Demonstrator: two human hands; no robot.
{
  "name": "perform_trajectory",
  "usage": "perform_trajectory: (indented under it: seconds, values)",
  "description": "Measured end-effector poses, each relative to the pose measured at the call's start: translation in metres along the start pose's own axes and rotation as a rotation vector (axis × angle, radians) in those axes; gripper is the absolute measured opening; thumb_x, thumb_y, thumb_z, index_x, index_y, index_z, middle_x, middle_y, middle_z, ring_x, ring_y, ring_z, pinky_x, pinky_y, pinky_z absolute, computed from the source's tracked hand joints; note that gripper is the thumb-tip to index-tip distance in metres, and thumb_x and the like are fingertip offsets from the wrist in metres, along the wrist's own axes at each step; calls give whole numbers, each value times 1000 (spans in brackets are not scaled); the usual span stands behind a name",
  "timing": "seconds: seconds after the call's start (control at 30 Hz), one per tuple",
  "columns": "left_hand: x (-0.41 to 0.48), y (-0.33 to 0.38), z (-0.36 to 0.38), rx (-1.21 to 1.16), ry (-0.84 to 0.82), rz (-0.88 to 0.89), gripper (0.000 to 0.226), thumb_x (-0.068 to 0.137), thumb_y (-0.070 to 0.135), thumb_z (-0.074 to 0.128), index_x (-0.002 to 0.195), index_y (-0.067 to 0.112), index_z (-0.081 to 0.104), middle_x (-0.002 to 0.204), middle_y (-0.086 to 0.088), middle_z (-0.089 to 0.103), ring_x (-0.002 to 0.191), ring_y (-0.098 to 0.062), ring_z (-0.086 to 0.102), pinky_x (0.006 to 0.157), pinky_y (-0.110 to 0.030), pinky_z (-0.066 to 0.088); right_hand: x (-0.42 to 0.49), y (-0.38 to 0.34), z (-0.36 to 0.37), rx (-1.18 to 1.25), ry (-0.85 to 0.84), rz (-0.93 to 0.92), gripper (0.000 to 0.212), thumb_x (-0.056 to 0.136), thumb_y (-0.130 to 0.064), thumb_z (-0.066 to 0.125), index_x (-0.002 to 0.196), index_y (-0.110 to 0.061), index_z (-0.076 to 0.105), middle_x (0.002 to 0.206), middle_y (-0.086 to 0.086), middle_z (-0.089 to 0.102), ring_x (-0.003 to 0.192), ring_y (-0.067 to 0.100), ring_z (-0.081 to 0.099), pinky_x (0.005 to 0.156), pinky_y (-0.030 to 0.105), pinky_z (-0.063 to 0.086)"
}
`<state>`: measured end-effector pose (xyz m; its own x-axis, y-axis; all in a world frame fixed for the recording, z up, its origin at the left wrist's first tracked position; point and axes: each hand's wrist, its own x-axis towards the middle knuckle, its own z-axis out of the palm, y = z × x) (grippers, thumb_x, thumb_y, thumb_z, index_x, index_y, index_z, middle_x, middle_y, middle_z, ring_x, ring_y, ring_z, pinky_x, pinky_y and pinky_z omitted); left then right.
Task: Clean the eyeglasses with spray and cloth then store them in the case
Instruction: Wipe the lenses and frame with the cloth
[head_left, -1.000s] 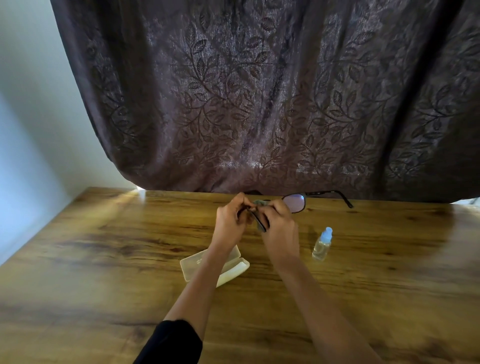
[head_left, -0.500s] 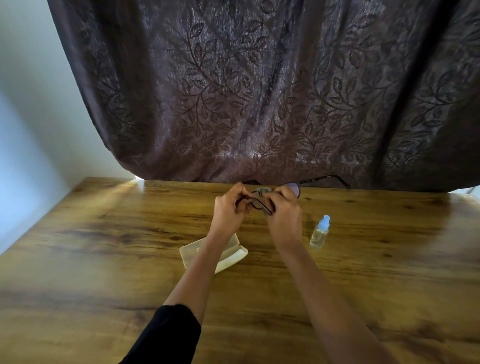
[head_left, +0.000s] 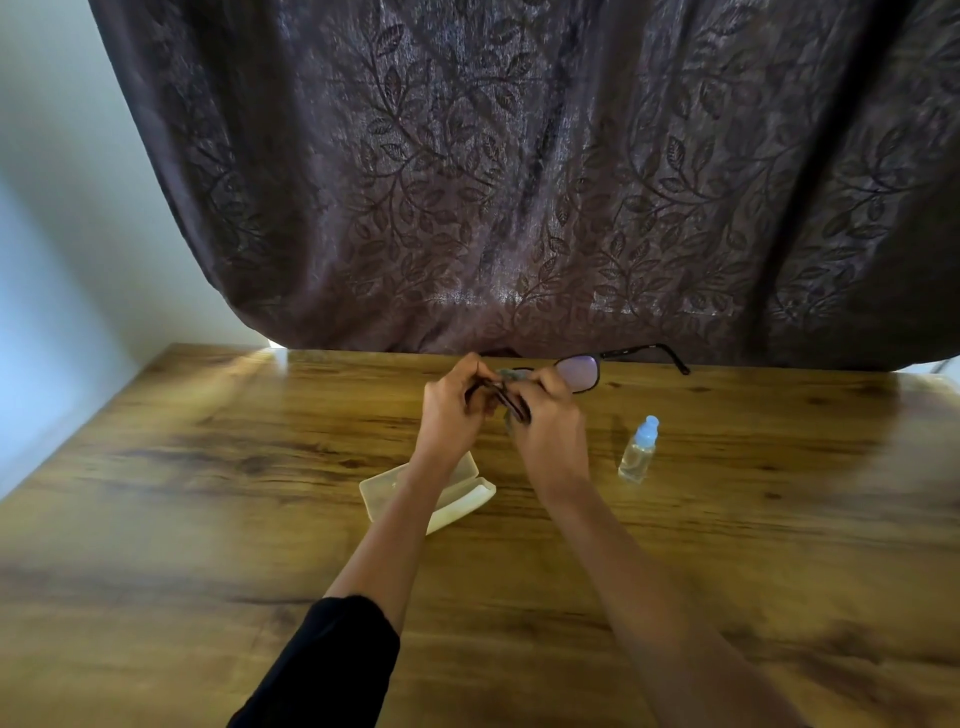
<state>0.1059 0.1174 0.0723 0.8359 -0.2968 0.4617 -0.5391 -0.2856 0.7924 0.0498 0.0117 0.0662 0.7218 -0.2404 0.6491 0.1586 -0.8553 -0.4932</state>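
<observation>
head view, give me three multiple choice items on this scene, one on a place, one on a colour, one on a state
1. Where does the spray bottle stand?
A. on the table, right of the right hand
B. inside the case
C. in the left hand

2. What colour is the bottle's cap?
A. red
B. light blue
C. black

3. What state is the glasses case in?
A. shut
B. open
C. held in the air

Answers:
1 A, it stands upright on the wooden table beside the right hand.
2 B, the cap is pale blue.
3 B, its lid is raised behind the left hand's forearm.
</observation>
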Motion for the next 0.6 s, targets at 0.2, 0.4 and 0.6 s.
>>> perform_trajectory:
  seconds: [0.2,0.4,0.6]
  values:
    - [-3,2,1,-6,-17,-14,21,79,-14,48,85,4,57,72,-8,67,62,-13,64,64,-36,55,0,-1,-3,34,31,101,19,78,-4,68,96,-1,69,93,10,60,71,20,62,63,29,55]
    - [-4,0,0,-5,-39,-20,27,80,-14,50,82,13,57,79,-12,70,67,-20,67,63,-32,56,0,9,-6,10,25,125,22,78,-5,67,100,-1,68,93,11,58,72,22,61,63,33,55]
    - [-3,-1,-4,22,-30,-10,27,77,-16,48,82,9,57,74,-10,68,63,-15,64,59,-25,52,-5,-2,-1,8,-33,39,16,76,-2,68,92,0,70,87,10,59,64,21,61,58,18,45]
